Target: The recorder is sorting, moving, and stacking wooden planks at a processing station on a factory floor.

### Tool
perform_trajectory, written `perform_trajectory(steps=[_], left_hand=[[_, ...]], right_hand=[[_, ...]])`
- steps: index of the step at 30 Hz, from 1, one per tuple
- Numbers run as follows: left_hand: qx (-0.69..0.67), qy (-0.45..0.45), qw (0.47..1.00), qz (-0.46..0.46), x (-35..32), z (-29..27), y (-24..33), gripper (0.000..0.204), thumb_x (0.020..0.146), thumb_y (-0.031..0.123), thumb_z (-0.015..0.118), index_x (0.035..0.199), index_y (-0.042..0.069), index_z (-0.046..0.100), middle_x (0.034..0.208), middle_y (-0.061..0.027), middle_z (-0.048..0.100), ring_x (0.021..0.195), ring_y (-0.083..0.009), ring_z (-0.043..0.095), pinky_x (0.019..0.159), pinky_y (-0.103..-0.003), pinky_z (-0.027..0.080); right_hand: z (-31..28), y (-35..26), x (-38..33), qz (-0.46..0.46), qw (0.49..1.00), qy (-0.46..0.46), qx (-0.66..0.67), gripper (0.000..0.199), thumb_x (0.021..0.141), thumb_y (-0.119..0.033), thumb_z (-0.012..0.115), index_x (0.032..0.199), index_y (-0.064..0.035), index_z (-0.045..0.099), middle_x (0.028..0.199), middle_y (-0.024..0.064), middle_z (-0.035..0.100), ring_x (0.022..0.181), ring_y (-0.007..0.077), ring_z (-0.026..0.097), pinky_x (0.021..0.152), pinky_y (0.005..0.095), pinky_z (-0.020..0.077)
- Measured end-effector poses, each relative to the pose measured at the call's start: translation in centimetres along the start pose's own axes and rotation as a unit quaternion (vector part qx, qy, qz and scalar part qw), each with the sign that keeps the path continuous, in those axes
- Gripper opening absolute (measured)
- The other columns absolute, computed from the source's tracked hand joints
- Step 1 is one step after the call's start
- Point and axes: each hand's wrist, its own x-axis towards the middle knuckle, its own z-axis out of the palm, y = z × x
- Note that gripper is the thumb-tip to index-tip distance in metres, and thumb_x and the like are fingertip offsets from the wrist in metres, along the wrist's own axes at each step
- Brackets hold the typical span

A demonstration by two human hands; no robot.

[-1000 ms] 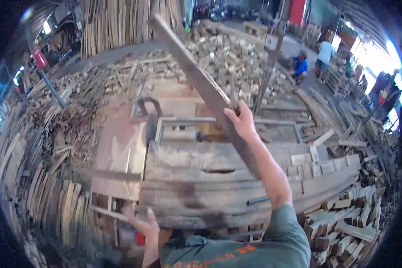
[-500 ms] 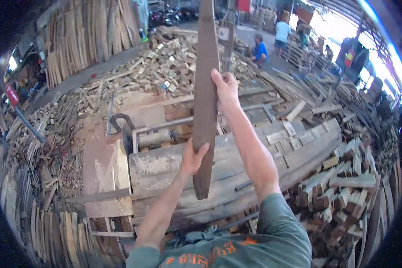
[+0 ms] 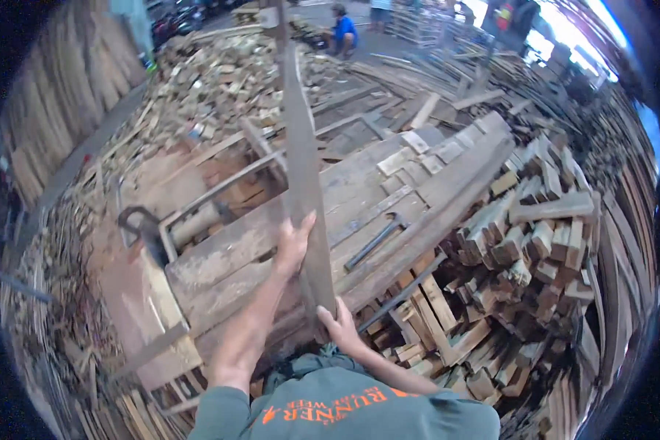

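A long dark wooden board [image 3: 305,169] points away from me over the workbench, its near end close to my body. My left hand [image 3: 295,243] grips its left edge partway along, thumb over the upper face. Nearer to me, my right hand [image 3: 339,327] holds the right edge by the near end. Below the board lies the bench top [image 3: 231,257] of worn planks. A hammer [image 3: 378,240] rests on it, right of the board. Farther right, several short wood blocks [image 3: 411,158] lie on the bench.
A stack of cut wooden pieces [image 3: 543,242] stands right of the bench. Beyond it spreads a heap of small offcuts [image 3: 220,81]. A metal frame [image 3: 224,192] adjoins the bench. A person in blue [image 3: 343,33] crouches far off, and tall boards [image 3: 70,95] lean at left.
My right hand has gone from far up the board to its near end. My left hand now grips farther along than the right. The view has turned right, and the hammer is now visible.
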Motion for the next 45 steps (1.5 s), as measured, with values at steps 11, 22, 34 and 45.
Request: perform_trajectory(steps=[11, 22, 34, 45], left_hand=[[0.017, -0.070, 0.997, 0.002, 1.7, 3.7, 2.9, 0.059, 0.098, 0.025, 0.061, 0.146, 0.002, 0.035, 0.129, -0.0121, 0.058, 0.118, -0.0177, 0.053, 0.102, -0.032, 0.041], [0.209, 0.245, 0.936, -0.143, -18.2, -16.0, 1.0, 0.044, 0.093, 0.014, 0.068, 0.131, -0.001, 0.055, 0.098, -0.0055, 0.064, 0.094, -0.0123, 0.060, 0.084, -0.027, 0.049], [0.312, 0.369, 0.867, -0.119, -28.9, -16.3, 6.2, 0.036, 0.092, 0.013, 0.068, 0.124, -0.002, 0.059, 0.095, -0.0054, 0.065, 0.093, -0.0127, 0.061, 0.084, -0.027, 0.049], [0.385, 0.472, 0.790, -0.070, -36.5, -27.2, 10.2, 0.018, 0.092, 0.016, 0.071, 0.097, -0.001, 0.068, 0.079, -0.0030, 0.065, 0.077, -0.0077, 0.058, 0.069, -0.023, 0.047]], right_hand=[[-1.8, -3.1, 5.6, -0.054, 0.975, 0.208, -0.053, 0.046, 0.095, -0.024, 0.065, 0.128, 0.0052, 0.053, 0.112, 0.0129, 0.061, 0.101, 0.0205, 0.057, 0.091, 0.0352, 0.0472], [-28.0, -22.4, 49.4, -0.286, 0.853, 0.397, -0.179, 0.056, 0.094, -0.041, 0.063, 0.128, 0.0033, 0.055, 0.103, 0.0102, 0.064, 0.088, 0.0198, 0.059, 0.077, 0.0352, 0.0487], [5.4, 7.0, 11.5, -0.132, 0.922, -0.266, -0.247, 0.027, 0.092, -0.017, 0.062, 0.114, -0.0028, 0.065, 0.110, 0.0215, 0.067, 0.103, 0.0385, 0.064, 0.089, 0.0432, 0.0511], [5.8, 6.3, 5.0, -0.108, 0.938, -0.217, -0.247, 0.018, 0.094, -0.014, 0.063, 0.104, 0.0003, 0.069, 0.085, 0.0192, 0.067, 0.075, 0.0269, 0.065, 0.070, 0.0360, 0.0505]])
